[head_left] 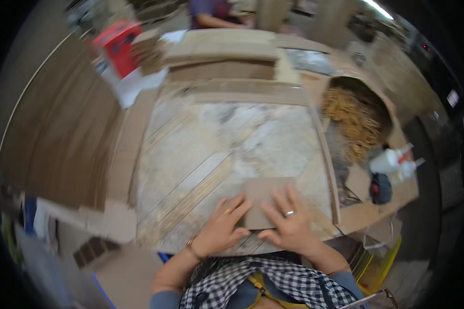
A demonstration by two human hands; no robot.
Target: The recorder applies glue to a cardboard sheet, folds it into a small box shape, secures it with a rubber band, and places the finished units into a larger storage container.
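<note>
A small brown cardboard square [260, 191] lies flat on the worn, pale work board [211, 134], close to the board's near edge. My right hand [292, 224] rests over the right side of the square with fingers spread; a ring is on one finger. At the square's left edge is my left hand [222, 229], its fingers stretched out and apart, with the fingertips touching or very near the edge. Neither hand is closed round anything.
Stacked cardboard [62, 139] stands at the left, and more cardboard [221, 51] lies along the far side. To the right are a round container [389, 110] of tan strips, white squeeze bottles [384, 162] and a dark roll-like item [380, 189]. Beyond sits another person [211, 15].
</note>
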